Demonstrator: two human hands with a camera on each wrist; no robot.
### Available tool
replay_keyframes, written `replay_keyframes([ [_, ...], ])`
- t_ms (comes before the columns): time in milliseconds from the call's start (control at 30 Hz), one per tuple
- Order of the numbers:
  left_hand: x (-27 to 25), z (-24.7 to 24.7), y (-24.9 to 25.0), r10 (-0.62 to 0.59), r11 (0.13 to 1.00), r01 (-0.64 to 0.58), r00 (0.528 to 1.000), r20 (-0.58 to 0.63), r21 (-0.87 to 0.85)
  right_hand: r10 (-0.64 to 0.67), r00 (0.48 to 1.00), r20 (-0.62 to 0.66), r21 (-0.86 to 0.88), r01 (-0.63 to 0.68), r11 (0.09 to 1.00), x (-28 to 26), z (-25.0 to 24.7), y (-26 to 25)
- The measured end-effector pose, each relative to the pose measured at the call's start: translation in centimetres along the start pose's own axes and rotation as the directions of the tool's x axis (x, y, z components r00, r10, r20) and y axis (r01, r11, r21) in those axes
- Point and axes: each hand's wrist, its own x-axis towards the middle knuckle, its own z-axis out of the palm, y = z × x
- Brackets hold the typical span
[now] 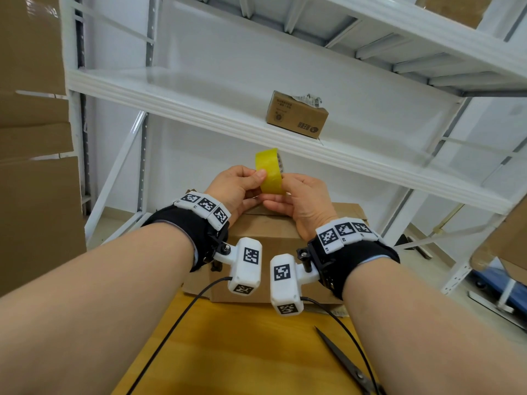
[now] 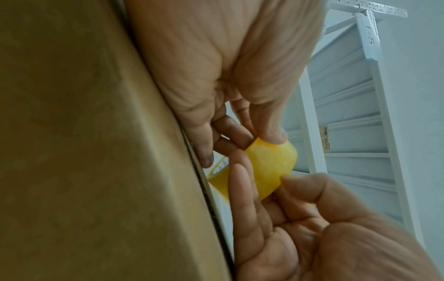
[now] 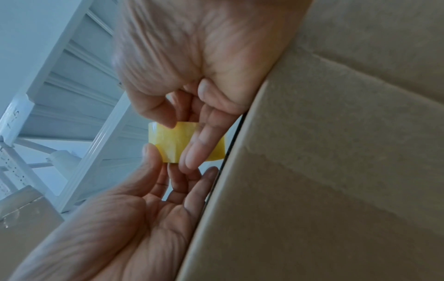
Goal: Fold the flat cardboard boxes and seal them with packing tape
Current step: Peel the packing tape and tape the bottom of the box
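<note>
Tape roll: a yellow roll of packing tape [image 1: 270, 171] is held up on edge in the air, above the far top edge of the cardboard box [image 1: 265, 238] and in front of the white shelf unit [image 1: 228, 109].
Left hand: the left hand [image 1: 233, 185] pinches the roll, with the thumb on its outer yellow face and the fingers curled against it from below.
Right hand: the right hand [image 1: 302, 199] grips the roll from the other side, thumb on the tape face and fingers behind; in the right wrist view the tape [image 3: 175, 142] sits between both thumbs.
Box: folded up and standing on the wooden table [image 1: 242, 352], its top flaps down; both wrists hover just over it.
Scissors: dark scissors [image 1: 346, 363] lie on the table near the right forearm, apart from the box.
Shelf: a small printed carton [image 1: 296, 115] sits on the middle shelf, well above the tape.
Left side: stacked brown cartons [image 1: 31, 138] stand beside the shelf frame.
</note>
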Motion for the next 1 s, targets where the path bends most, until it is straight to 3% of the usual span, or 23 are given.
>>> replay_keyframes([
  [467,-0.39,0.19,0.15,0.009,1.0,-0.009,1.0,0.01,-0.016,-0.05,0.998,-0.046,-0.075,0.047,0.996,0.04,0.44,0.33],
  [700,-0.25,-0.18,0.19,0.003,0.999,-0.003,1.0,0.011,-0.041,-0.03,1.0,0.0,-0.057,0.03,0.998,-0.15,0.14,0.29],
  [1000,-0.45,0.24,0.22,0.01,1.0,-0.01,1.0,0.023,-0.02,-0.063,0.996,-0.06,-0.109,0.056,0.992,0.08,0.35,0.55],
])
